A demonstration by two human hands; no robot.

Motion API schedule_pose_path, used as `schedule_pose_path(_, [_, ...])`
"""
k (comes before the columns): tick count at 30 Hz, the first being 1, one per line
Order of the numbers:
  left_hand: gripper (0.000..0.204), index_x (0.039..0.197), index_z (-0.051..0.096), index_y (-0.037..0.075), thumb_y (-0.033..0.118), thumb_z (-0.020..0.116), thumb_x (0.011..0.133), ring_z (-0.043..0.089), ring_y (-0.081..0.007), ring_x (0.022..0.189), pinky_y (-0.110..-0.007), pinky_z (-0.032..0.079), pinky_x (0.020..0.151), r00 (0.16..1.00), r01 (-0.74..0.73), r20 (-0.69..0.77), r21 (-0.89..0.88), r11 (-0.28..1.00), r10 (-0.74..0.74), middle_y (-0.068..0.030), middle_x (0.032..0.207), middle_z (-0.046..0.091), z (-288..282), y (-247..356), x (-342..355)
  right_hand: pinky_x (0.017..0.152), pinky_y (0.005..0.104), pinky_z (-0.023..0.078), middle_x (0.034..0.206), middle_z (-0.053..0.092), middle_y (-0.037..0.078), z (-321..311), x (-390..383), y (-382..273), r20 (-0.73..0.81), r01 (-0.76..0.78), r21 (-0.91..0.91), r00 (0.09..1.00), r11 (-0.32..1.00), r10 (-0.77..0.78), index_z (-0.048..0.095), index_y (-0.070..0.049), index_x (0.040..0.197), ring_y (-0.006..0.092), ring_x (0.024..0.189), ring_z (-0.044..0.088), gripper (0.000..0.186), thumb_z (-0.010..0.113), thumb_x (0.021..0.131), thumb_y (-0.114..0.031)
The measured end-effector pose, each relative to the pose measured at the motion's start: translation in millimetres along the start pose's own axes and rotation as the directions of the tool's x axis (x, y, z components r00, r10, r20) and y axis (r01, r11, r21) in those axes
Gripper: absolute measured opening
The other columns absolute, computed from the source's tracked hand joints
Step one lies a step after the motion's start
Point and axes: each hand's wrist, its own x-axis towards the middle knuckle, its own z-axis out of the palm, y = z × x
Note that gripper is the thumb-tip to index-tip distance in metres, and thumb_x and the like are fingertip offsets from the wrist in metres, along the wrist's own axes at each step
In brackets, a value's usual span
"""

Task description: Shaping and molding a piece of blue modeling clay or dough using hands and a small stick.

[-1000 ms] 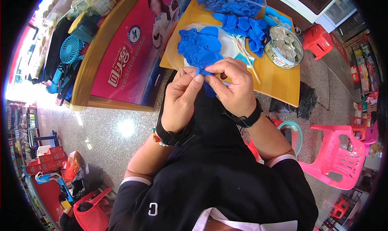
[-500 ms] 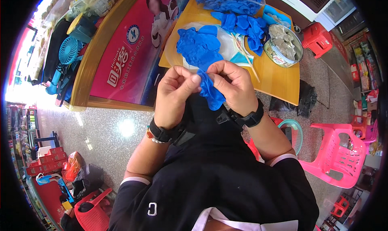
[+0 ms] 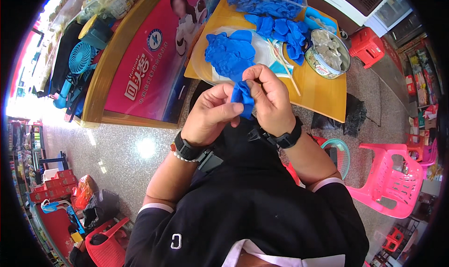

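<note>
A small, soft piece of blue fabric (image 3: 243, 96) is held between my two hands, above my lap and just off the table's near edge. My left hand (image 3: 210, 109) pinches its lower left side between thumb and fingers. At its top, my right hand (image 3: 270, 99) grips it with thumb and forefinger. Just beyond, a heap of similar blue pieces (image 3: 229, 54) lies on a clear round plastic lid or tray (image 3: 201, 61). Several more blue pieces (image 3: 283, 31) lie loose on the wooden table (image 3: 322, 92).
Farther back stands a clear bin (image 3: 304, 5) full of blue pieces. A round tin (image 3: 322, 71) with greyish pieces and a light-blue tray (image 3: 311, 19) are at the right, near a thin stick (image 3: 292, 82). A wood-edged counter (image 3: 100, 99) borders the left; a pink chair (image 3: 388, 173) stands right.
The blue piece has been gathered up smaller between my fingers; its hanging lower end is now folded up. My left hand has shifted a little right, with its thumb across the fabric.
</note>
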Motion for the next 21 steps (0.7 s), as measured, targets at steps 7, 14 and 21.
schedule_pose_path(7, [0.01, 0.085, 0.055, 0.008, 0.001, 0.062, 0.082, 0.051, -0.0088, 0.089, -0.024, 0.04, 0.08, 0.986, -0.165, -0.02, -0.01, 0.986, 0.165, -0.0007, 0.096, 0.057, -5.9, -4.9, 0.7, 0.064, 0.0266, 0.045, 0.078, 0.057, 0.009, -0.7, -2.4, -2.2, 0.021, -0.03, -0.076, 0.999, 0.997, 0.032, 0.053, 0.001, 0.09, 0.0159, 0.069, 0.055, 0.004, 0.056, 0.088, -0.002])
schedule_pose_path(14, [0.011, 0.092, 0.056, 0.005, 0.0, 0.057, 0.082, 0.051, -0.0083, 0.087, -0.022, 0.039, 0.079, 0.994, 0.004, -0.111, 0.0, 1.0, -0.004, -0.0007, 0.095, 0.057, 3.4, 2.2, 2.6, 0.07, 0.0231, 0.043, 0.083, 0.056, 0.003, -5.4, -2.2, -1.4, 0.013, 0.017, -0.188, 1.0, 0.982, -0.015, 0.052, 0.0, 0.092, 0.0094, 0.076, 0.051, 0.004, 0.054, 0.09, -0.004])
schedule_pose_path(21, [0.012, 0.09, 0.056, 0.005, 0.001, 0.055, 0.078, 0.049, -0.0093, 0.088, -0.022, 0.037, 0.08, 0.99, -0.137, 0.062, 0.138, 0.981, 0.13, 0.0005, 0.095, 0.055, -12.9, -6.2, 1.9, 0.07, 0.0238, 0.044, 0.08, 0.057, 0.004, -1.6, -1.4, 0.1, 0.02, 0.049, -0.249, 0.999, 0.967, -0.046, 0.053, 0.001, 0.089, 0.0103, 0.076, 0.052, 0.003, 0.055, 0.088, -0.002])
